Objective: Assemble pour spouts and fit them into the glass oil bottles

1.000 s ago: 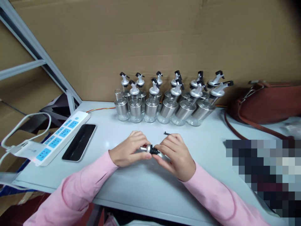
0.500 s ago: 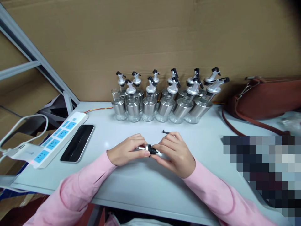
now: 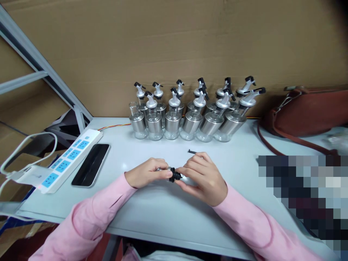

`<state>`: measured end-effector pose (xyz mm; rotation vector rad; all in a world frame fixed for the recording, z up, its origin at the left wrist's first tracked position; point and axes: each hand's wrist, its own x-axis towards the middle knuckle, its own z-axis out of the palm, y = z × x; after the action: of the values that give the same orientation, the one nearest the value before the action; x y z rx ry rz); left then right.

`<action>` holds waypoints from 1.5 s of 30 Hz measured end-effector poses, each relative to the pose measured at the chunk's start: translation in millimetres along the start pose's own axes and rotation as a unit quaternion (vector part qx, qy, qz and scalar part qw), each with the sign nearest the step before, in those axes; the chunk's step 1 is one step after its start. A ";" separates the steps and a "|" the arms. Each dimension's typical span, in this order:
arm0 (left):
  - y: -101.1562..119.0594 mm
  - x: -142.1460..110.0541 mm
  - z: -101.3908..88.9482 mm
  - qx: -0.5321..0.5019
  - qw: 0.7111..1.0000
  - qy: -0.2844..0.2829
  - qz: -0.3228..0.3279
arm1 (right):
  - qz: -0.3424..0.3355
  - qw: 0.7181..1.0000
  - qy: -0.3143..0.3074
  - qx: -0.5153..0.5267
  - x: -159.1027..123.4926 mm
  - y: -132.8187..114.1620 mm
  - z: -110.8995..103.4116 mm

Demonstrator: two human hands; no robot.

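Black and ribbed, the stopper [image 3: 176,175] lies sideways.

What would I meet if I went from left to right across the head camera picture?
White power strip → phone → left hand → black-and-silver piece → right hand → brown bag.

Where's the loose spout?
The pour spout is lower-middle in the head view, between the left hand and right hand, in front of the glass bottles.
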<state>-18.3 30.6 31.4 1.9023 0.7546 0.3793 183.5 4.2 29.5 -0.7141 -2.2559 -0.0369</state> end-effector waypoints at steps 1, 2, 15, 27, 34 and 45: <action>-0.2 0.2 0.4 -0.012 1.000 -0.002 -0.007 | -0.001 1.000 0.000 -0.002 0.0 -0.2 -0.2; -0.3 0.4 0.9 -0.021 1.000 -0.003 -0.012 | -0.002 1.000 0.001 -0.003 0.1 -0.5 -0.5; -22.8 3.8 -5.7 0.138 0.950 0.281 -0.019 | 0.133 0.985 0.086 0.074 -1.0 7.5 -13.1; -39.0 15.1 4.4 0.320 0.913 0.251 -0.040 | 0.125 0.980 -0.104 0.114 -11.2 2.2 7.5; -38.3 14.5 5.9 0.287 0.925 0.247 -0.026 | 0.147 0.964 -0.176 0.132 -15.1 -1.5 18.5; -18.5 3.7 18.8 0.275 0.948 0.078 0.142 | 0.189 0.956 -0.199 0.104 -20.2 34.7 -9.8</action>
<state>-11.2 25.3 6.3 2.5463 0.7410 0.5452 218.7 21.4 16.4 -1.1012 -2.4024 0.5687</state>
